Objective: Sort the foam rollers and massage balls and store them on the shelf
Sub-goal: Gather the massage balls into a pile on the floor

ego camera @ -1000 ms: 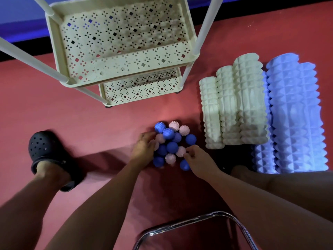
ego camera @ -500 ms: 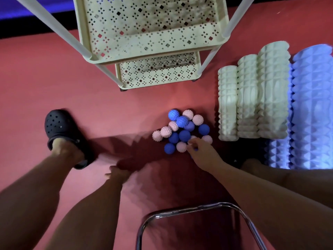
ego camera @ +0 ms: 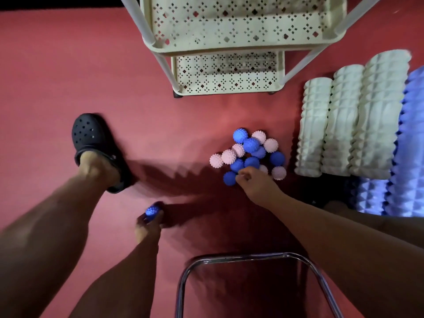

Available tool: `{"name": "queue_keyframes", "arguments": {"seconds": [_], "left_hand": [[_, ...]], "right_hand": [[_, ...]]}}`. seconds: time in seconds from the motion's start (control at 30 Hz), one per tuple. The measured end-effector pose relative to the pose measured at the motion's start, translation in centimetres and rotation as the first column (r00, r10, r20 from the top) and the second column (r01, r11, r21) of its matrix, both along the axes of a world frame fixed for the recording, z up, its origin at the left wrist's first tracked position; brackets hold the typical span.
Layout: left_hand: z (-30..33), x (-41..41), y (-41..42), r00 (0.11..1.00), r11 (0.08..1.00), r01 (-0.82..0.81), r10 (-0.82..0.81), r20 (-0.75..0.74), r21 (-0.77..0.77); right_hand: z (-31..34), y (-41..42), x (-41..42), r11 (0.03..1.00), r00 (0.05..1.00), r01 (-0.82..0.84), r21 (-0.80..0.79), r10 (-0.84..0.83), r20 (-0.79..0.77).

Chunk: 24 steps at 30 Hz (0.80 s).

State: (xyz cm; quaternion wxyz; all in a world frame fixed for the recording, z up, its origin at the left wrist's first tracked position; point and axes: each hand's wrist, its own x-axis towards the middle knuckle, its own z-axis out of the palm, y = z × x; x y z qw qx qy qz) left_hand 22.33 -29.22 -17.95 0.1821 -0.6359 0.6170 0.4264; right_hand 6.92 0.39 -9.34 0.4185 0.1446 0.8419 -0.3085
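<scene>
Left hand [ego camera: 146,226], grip round a blue ball [ego camera: 153,211], low over the floor [ego camera: 57,76]; right hand [ego camera: 254,182], fingers curled at the ball pile [ego camera: 250,154], grip unclear

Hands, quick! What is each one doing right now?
Left hand: holding a blue spiky ball, away from the pile.
Right hand: fingers curled at the ball pile; whether it grips a ball cannot be told.

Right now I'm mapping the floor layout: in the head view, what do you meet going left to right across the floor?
Black clog → left hand holding a blue ball → pile of massage balls → cream foam rollers → purple foam rollers.
</scene>
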Motion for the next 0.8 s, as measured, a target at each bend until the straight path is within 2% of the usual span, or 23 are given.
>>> {"name": "queue_keyframes", "arguments": {"seconds": [0.07, 0.17, 0.27, 0.37, 0.47, 0.5, 0.6, 0.63, 0.7, 0.8], "left_hand": [[1.4, -2.6, 2.1, 0.972, 0.971, 0.236, -0.236, 0.003, 0.023], [2.5, -8.1, 6.6, 0.876, 0.886, 0.464, -0.458, -0.151, 0.003], [1.6, -13.9, 10.8, 0.775, 0.818, 0.576, -0.544, -0.321, 0.005], [1.4, -19.2, 14.3, 0.668, 0.723, 0.69, -0.653, -0.357, -0.033], [1.2, -23.2, 16.1, 0.597, 0.642, 0.76, -0.751, -0.283, -0.102], [0.7, -24.1, 16.4, 0.579, 0.605, 0.793, -0.783, -0.226, -0.065], [-0.2, -24.9, 16.4, 0.456, 0.455, 0.89, -0.888, -0.067, 0.022], [-0.4, -24.6, 16.3, 0.414, 0.412, 0.91, -0.91, -0.029, 0.038], [-0.4, -23.7, 16.2, 0.339, 0.34, 0.939, -0.941, 0.026, 0.06], [0.1, -22.9, 15.7, 0.261, 0.262, 0.964, -0.965, 0.043, 0.044]], "right_hand": [[0.4, -1.2, -0.5, 1.0, 1.0, -0.006, -0.014, 0.006, 0.021], [1.0, -1.3, -1.0, 1.0, 1.0, 0.004, -0.014, -0.004, 0.012], [1.2, 0.4, -0.6, 1.0, 0.998, 0.01, 0.006, -0.01, -0.06], [1.5, 2.9, 0.0, 0.997, 0.993, -0.061, 0.052, 0.066, -0.097], [2.2, 4.6, 0.2, 0.997, 0.991, 0.055, 0.045, -0.049, -0.128], [2.4, 5.2, 0.2, 0.998, 0.987, 0.028, 0.06, -0.018, -0.16], [1.9, 6.5, 0.4, 0.988, 0.991, -0.076, 0.132, 0.09, -0.103], [1.5, 6.7, 0.5, 0.985, 0.983, -0.095, 0.142, 0.116, -0.145], [1.1, 6.6, 0.5, 0.986, 0.979, -0.064, 0.153, 0.092, -0.182], [1.5, 6.0, 0.2, 0.972, 0.943, -0.122, 0.2, 0.177, -0.283]]}}
